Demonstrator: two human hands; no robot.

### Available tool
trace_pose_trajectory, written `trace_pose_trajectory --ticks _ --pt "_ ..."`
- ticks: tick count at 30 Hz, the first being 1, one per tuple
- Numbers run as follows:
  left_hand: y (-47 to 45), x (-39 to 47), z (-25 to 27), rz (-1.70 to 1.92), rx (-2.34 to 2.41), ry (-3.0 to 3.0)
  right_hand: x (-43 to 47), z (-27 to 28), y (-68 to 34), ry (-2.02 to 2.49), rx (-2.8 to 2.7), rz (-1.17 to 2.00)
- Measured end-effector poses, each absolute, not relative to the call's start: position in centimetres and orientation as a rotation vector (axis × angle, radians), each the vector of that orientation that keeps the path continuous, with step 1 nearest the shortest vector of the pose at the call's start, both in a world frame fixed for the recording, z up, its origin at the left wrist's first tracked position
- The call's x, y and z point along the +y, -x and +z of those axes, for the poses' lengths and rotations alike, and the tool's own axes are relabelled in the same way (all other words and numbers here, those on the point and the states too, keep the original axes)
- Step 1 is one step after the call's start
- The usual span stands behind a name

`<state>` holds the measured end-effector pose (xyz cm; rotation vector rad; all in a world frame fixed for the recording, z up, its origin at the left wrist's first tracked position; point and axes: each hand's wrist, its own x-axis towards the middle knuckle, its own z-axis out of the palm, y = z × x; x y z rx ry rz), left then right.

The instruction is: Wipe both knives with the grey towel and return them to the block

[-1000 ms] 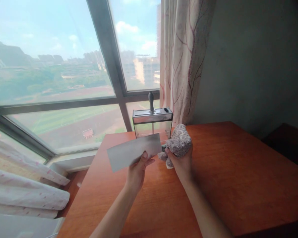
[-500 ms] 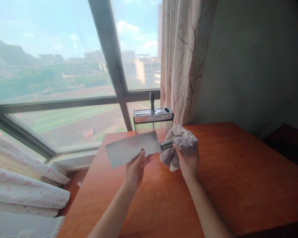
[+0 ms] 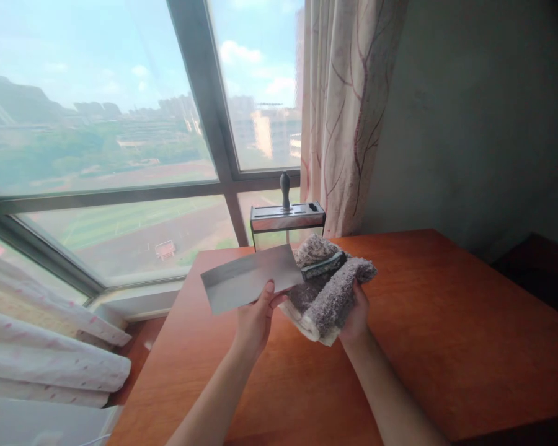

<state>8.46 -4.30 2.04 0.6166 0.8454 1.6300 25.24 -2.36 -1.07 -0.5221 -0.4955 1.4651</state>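
Observation:
A cleaver lies across in front of me, its broad rectangular blade pointing left and its dark handle pointing right. My left hand is closed on the lower edge of the blade near the handle, thumb on the flat face. In my right hand is a fuzzy grey towel, folded and spread beneath and around the handle. The fingers of that hand are mostly hidden under the cloth.
Behind the blade stands a knife holder with a metal top and clear front, a dark tool handle sticking up from it. All this is over a reddish-brown wooden table. Windows and a curtain border the far side.
The towel has opened out from a bunched wrap around the handle, baring more of it. My right hand has shifted lower beneath the towel. The cleaver has moved slightly right.

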Motion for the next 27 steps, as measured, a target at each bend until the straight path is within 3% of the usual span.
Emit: trace_pose_trajectory --ticks 6,21,27 --pt "-8.8 -4.4 1.1 1.598 0.973 -0.619 -3.5 -0.9 -22.7 0.444 -0.436 1.763" --pt "-8.0 -4.0 1.8 1.666 0.867 -0.671 -2.4 0.1 -25.9 0.345 -0.282 1.506" --pt "-8.3 -4.2 1.9 1.686 0.869 -0.642 -2.9 1.2 -24.6 0.307 -0.374 1.713"
